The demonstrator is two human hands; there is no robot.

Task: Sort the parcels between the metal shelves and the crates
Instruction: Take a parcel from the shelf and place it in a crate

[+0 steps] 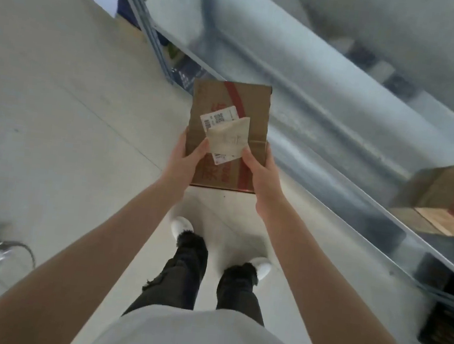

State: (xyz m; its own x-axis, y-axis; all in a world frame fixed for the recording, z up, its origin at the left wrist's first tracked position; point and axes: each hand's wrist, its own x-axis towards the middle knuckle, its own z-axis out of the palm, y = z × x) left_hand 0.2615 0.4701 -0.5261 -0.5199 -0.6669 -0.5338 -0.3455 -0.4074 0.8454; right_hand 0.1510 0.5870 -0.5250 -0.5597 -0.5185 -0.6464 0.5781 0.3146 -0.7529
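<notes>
Both hands grip one cardboard parcel [227, 121]: my left hand [184, 161] and right hand [260, 175] curl round its near corners, thumbs on top. It hovers just beside the metal shelf [327, 98].

Brown labelled parcel [228, 109], seemingly flat, aloft

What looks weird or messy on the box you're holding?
On the cardboard parcel, a beige paper slip sits crooked over the white barcode label, hiding part of it. Nothing looks spilled.
</notes>
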